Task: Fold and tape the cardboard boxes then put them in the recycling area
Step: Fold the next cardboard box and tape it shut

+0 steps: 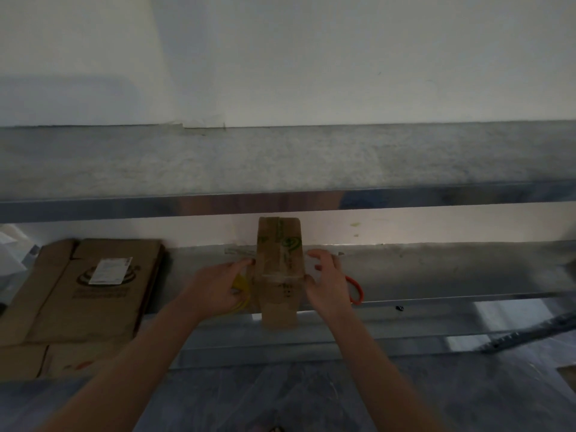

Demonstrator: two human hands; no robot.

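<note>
Several flattened boxes [93,291] lie stacked on the shelf [436,269], and one small taped box [279,269] sits between left hand [215,285] and right hand [327,279], each grip seemingly slack, with recycling yet to do.

I extend both forearms forward. My left hand [218,286] shows near-straight fingers; my right hand [328,277] shows loosely curled fingers. Palms face each other.

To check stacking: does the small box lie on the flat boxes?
No, the small box lies on the shelf, right of the flat boxes.
</note>
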